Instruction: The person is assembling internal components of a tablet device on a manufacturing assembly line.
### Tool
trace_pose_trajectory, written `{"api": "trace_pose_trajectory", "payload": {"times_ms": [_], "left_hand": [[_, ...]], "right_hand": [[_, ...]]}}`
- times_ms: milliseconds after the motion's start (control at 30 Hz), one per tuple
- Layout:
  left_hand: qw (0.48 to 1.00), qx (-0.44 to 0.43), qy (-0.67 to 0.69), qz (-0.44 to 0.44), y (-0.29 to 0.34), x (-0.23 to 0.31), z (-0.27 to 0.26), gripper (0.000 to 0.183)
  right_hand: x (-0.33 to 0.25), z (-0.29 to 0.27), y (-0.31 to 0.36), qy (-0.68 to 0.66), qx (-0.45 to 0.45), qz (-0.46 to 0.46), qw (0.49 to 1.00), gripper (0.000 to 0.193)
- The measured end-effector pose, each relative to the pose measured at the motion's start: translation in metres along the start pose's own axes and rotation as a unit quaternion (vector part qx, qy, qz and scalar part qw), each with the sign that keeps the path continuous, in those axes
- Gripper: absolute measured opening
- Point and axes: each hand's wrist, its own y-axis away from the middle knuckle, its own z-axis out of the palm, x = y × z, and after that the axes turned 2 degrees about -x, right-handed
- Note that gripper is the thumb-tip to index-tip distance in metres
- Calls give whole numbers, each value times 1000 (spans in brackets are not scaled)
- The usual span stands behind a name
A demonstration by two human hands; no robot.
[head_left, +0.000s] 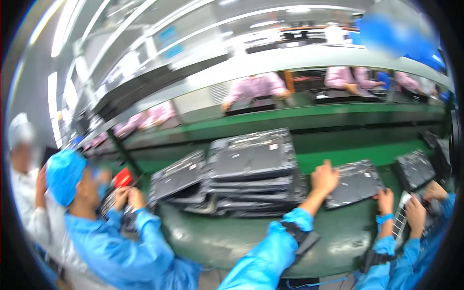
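A flat black panel [355, 183], rectangular with a shiny, film-like surface and a small pale label, lies between my two hands over the green table. Against its left edge is my left hand [325, 180], its fingers bent and closed there. My right hand [385, 200] grips the panel's lower right corner. Both of my blue sleeves carry black bands near the wrist. Just left of my left hand rises a stack of similar black panels [251, 159], piled unevenly, with another panel [179, 176] leaning at a slant on its left side.
At the right, a co-worker's hands [415, 216] work beside a pale slatted strip [400, 217], close to my right arm. More black panels [414, 169] lie beyond. To the left, a co-worker in blue holds a red object [123, 178]. A shelf [309, 60] spans above the green table [203, 241].
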Motion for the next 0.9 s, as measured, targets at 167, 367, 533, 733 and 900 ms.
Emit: {"api": "trace_pose_trajectory", "payload": {"times_ms": [167, 367, 533, 733, 900], "left_hand": [[995, -13, -83, -47, 16, -21, -3, 61], [973, -205, 43, -96, 51, -7, -17, 83], [946, -275, 144, -95, 107, 1, -7, 78], [811, -263, 504, -139, 171, -3, -7, 71], [764, -194, 599, -143, 266, -1, -59, 73]], "right_hand": [[33, 25, -41, 33, -9, -35, 999, 46], [50, 16, -64, 30, 18, -10, 999, 42], [19, 14, -39, 43, -124, -109, 985, 19], [-16, 13, 25, -37, -216, -46, 975, 26], [-75, -5, 128, -60, -336, 20, 940, 41]]}}
